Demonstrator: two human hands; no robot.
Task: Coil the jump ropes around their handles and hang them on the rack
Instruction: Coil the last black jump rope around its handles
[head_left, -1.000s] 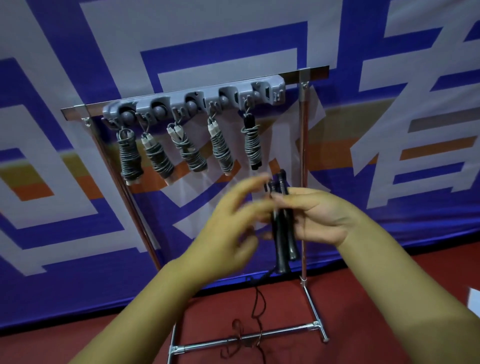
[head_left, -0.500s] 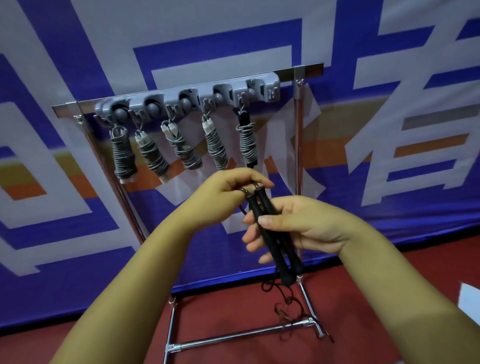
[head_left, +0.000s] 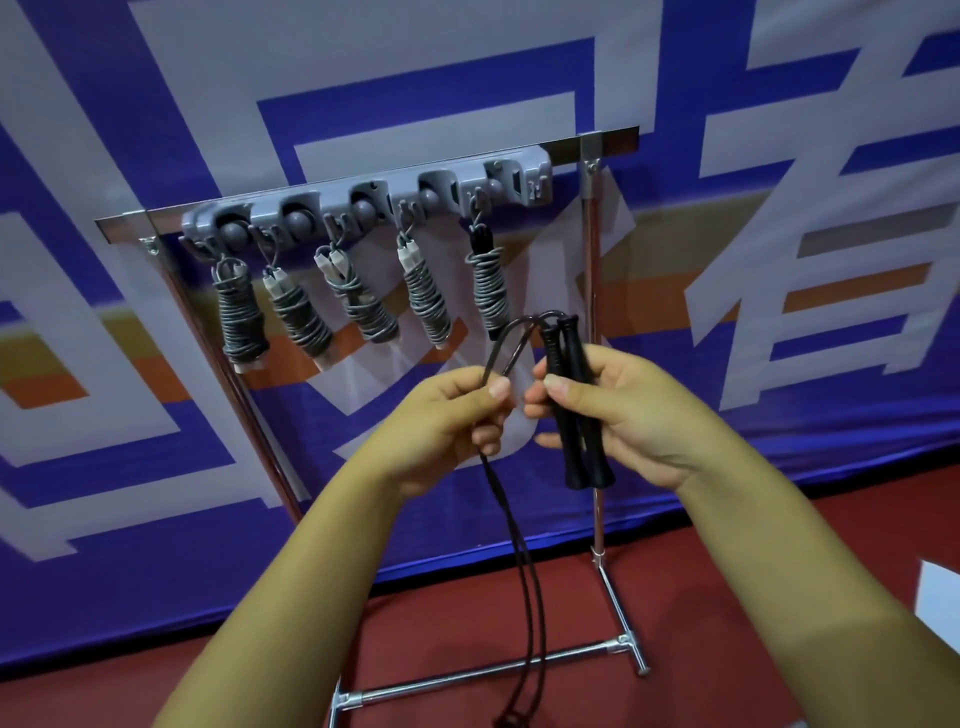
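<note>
My right hand (head_left: 618, 410) is curled round the two black ribbed plastic handles (head_left: 576, 410) of a jump rope, held side by side and nearly upright, thumb across their front and fingers wrapped behind, with the flared butt ends sticking out below my palm and the narrow tips rising above my fingers. From those tips the thin dark cord (head_left: 519, 519) arches over to the left in two strands and comes down into my left hand (head_left: 452, 415), which pinches both strands between thumb and curled forefinger, the other fingers folded under. Below that hand the two strands hang loose, running down together toward the red floor (head_left: 727, 597), where they end in a small tangle at the bottom edge of the view. My hands are close together but not touching. Behind them stands the chrome tube rack (head_left: 595, 291), its top bar carrying a grey plastic hook strip (head_left: 374, 200). Five already coiled jump ropes (head_left: 358, 306) hang from that strip in a row, each wound in grey cord; the rightmost (head_left: 488, 291) has a black handle tip and hangs just above the handles I hold. The hook at the strip's right end is bare. A blue, white and orange printed banner (head_left: 156, 130) fills the background.
</note>
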